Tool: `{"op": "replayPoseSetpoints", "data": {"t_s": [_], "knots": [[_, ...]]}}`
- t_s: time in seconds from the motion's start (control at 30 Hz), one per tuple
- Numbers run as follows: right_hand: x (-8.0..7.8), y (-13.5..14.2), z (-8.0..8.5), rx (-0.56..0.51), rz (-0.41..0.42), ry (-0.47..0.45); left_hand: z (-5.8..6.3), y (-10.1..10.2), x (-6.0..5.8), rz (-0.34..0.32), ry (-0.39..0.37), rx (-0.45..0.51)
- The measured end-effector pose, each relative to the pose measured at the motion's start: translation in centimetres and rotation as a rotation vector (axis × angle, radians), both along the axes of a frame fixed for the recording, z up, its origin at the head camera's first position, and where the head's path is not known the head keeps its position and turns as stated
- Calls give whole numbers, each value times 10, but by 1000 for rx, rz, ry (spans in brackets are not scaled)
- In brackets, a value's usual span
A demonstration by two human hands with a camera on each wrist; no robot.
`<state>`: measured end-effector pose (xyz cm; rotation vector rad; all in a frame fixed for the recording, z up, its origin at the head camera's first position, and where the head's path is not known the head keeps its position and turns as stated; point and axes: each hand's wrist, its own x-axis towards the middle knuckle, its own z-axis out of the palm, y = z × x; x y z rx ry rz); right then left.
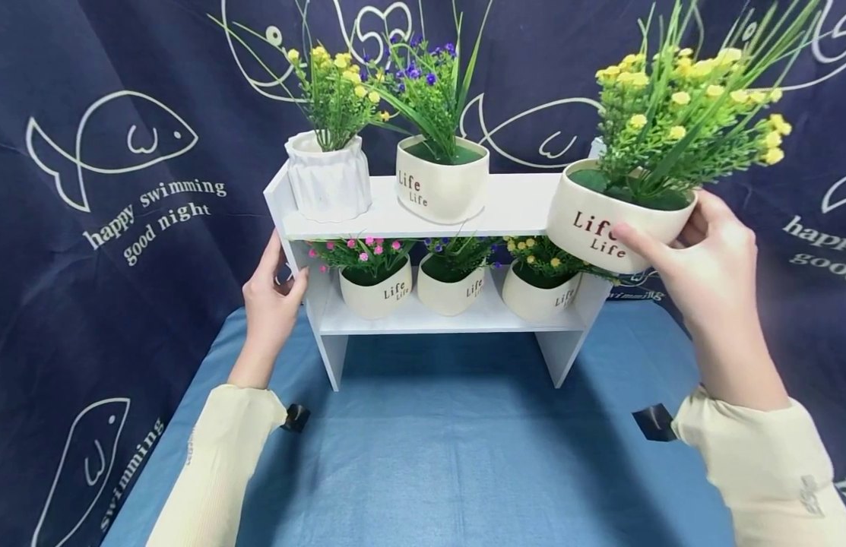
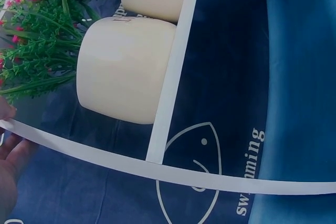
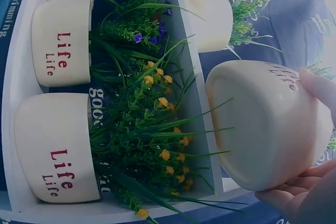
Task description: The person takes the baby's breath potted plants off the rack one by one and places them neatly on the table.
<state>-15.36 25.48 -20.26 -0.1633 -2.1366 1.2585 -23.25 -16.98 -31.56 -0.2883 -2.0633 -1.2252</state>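
Dark blue cloth (image 1: 149, 334), printed with outlined fish, hangs behind and beside both grips, and a lighter blue cover lies over the surface (image 1: 429, 433) below them. The right grip (image 1: 720, 270) pinches a cream pot (image 1: 580, 228) of yellow flowers, thumb across its front and fingers around the far side, probably so the weight stays secure without crushing the leaves. That pot is at the right end of the top board; its base shows in the right wrist view, so it is not sitting flat, though I cannot tell whether its edge touches the board.

Across from it, the left grip (image 1: 272, 289) pinches the left side panel of the white shelf (image 1: 518, 199), thumb inside and fingers outside, likely to steady it. Just right of that grip, on top, stands a white pleated pot (image 1: 330, 182); between the two grips is a purple-flowered pot (image 1: 443, 186). Below, three small pots (image 1: 451, 290) stand side by side, apparently spaced to show each one.

"Life Life" reads in dark red on the cream pots, "happy swimming good night" in white on the cloth. Marks on the sleeves (image 1: 217, 456) are too faint to read.
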Motion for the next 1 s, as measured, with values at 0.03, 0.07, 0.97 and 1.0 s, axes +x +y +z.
{"op": "replayPoseSetpoints", "data": {"t_s": [0.03,0.07,0.97,1.0], "knots": [[1,1,-1,-2,4,1,0,0,0,-2,2,1],[2,2,-2,-7,8,2,-1,0,0,-3,3,3],[23,35,-61,-315,703,200,-3,-1,-3,-14,41,16],[24,34,-65,-307,714,194,-3,-1,-3,-15,40,17]]}}
